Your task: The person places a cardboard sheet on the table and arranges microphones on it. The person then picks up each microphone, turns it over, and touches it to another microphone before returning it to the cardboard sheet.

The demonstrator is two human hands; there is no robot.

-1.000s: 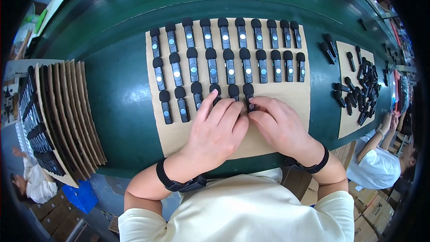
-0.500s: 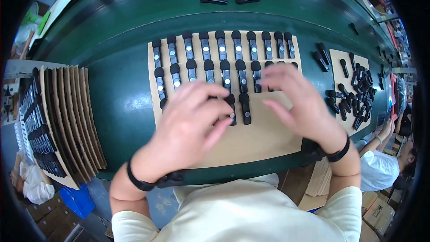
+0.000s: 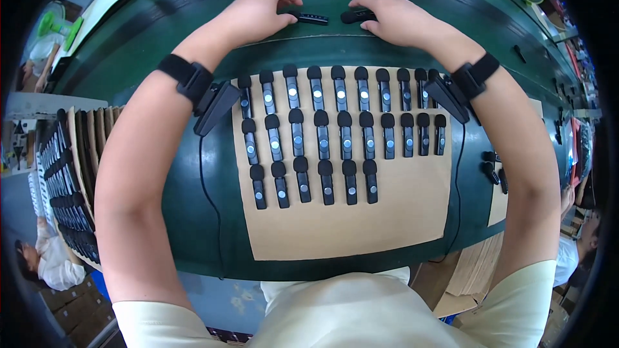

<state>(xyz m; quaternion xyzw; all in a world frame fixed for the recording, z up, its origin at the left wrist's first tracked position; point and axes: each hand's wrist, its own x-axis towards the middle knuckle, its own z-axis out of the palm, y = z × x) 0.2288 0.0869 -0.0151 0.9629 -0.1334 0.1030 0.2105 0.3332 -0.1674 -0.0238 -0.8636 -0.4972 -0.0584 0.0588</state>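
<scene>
Both my arms stretch to the far part of the green bench. My left hand (image 3: pixel 267 9) is open, fingers curved, at the foam-covered end of a small black clip-on microphone (image 3: pixel 313 19). Across from it, my right hand (image 3: pixel 393 18) has its thumb and fingers apart around a second clip-on microphone (image 3: pixel 356 17), whose foam tip points left. Both microphones lie on the bench. Nearer me, a brown cardboard sheet (image 3: pixel 348 232) carries rows of similar microphones (image 3: pixel 320 135), foam ends pointing away; its third row is shorter.
Upright cardboard sheets (image 3: pixel 82 135) stand at the left, beside a board of microphones (image 3: pixel 64 187). More loose microphones (image 3: pixel 491 171) lie at the right, partly hidden by my arm. Cables hang from both wrist straps. Other people sit at both sides.
Both hands have moved away from over the cardboard sheet to the two far microphones. The third row of microphones, partly covered before, is now visible. The view has shifted slightly.
</scene>
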